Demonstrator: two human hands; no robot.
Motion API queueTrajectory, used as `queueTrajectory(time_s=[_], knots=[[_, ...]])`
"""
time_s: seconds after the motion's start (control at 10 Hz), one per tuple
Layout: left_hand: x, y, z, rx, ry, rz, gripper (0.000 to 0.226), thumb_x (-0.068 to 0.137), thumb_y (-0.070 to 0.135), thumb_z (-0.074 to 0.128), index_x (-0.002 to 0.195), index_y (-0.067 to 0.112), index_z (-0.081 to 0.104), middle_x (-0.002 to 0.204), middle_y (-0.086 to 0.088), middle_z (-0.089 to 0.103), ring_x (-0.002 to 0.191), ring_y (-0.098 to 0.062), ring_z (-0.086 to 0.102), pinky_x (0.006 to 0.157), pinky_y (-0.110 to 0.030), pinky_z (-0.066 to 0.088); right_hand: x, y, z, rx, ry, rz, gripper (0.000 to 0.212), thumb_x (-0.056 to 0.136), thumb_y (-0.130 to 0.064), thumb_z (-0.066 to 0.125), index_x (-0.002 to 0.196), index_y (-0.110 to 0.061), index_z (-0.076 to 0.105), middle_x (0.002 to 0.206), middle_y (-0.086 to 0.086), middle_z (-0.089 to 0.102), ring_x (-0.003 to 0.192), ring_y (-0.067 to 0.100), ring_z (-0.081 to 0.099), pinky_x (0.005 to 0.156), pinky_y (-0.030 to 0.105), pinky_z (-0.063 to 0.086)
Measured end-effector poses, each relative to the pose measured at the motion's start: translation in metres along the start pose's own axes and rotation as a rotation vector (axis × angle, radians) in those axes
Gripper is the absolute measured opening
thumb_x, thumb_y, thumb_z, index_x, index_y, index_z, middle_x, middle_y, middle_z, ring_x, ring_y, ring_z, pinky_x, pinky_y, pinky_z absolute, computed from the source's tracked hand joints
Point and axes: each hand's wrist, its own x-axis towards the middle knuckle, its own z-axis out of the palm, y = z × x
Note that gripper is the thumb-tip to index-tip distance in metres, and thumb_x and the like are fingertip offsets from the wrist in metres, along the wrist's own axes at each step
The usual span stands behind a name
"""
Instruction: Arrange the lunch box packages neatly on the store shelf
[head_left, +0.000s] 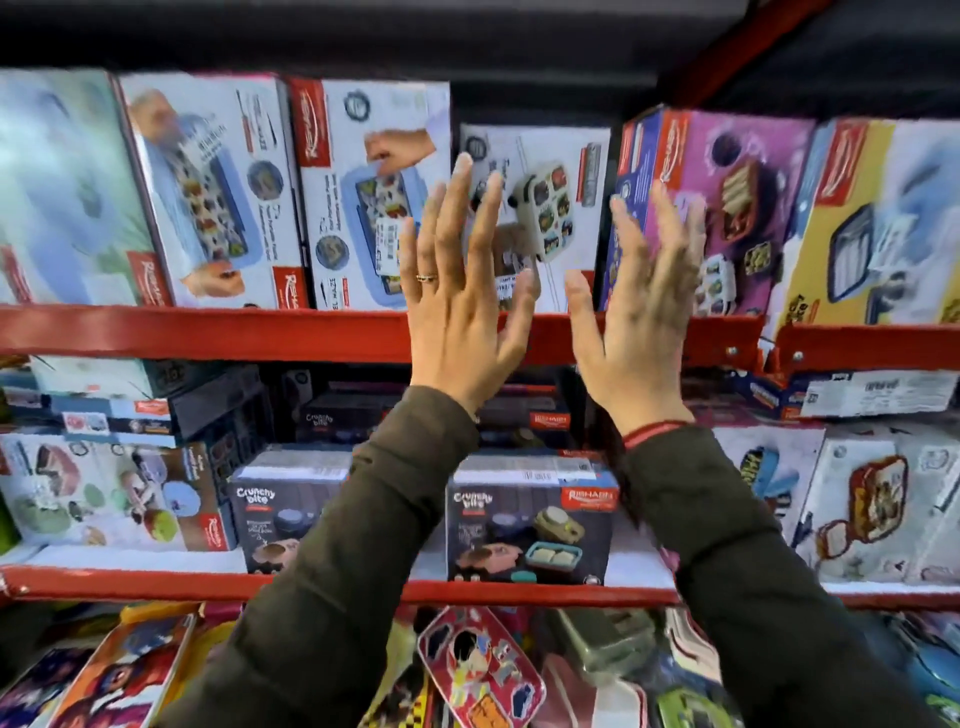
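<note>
Glossy cardboard lunch box packages (535, 208) upright on red shelf (208, 332); left hand (462, 291), right hand (644, 306) spread, empty.

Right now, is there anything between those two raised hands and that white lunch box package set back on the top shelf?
Nothing visible stands in the way. The left hand and right hand are open in front of the white lunch box package, which sits recessed between the blue-tray package and the purple package. Whether they touch it is unclear.
</note>
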Motion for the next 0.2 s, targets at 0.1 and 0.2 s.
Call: queueTrajectory(time_s=[0.1, 0.2], knots=[[0.0239, -0.0065, 0.0039, 0.143, 0.011, 0.080, 0.072, 0.102, 0.041, 0.051, 0.160, 0.006, 0.025, 0.168, -0.024, 0.031, 0.157, -0.039, 0.025, 0.129, -0.062, 0.015, 0.0241, -0.0024, 0.0001, -0.060, -0.023, -0.041, 0.067, 0.101, -0.050, 0.045, 0.157, -0.014, 0.031, 0.167, 0.020, 0.019, 0.156, 0.044, 0.009, 0.127, 0.059, 0.008], [0.0277, -0.0127, 0.0099, 0.238, 0.000, 0.101, 0.075, 0.103, 0.044, 0.048, 0.161, 0.005, 0.023, 0.169, -0.023, 0.029, 0.158, -0.037, 0.020, 0.128, -0.062, 0.015, 0.0301, -0.0013, 0.0037, -0.139, -0.042, -0.052, 0.072, 0.102, -0.054, 0.040, 0.160, -0.014, 0.023, 0.169, 0.020, 0.014, 0.156, 0.045, 0.005, 0.127, 0.059, 0.002]])
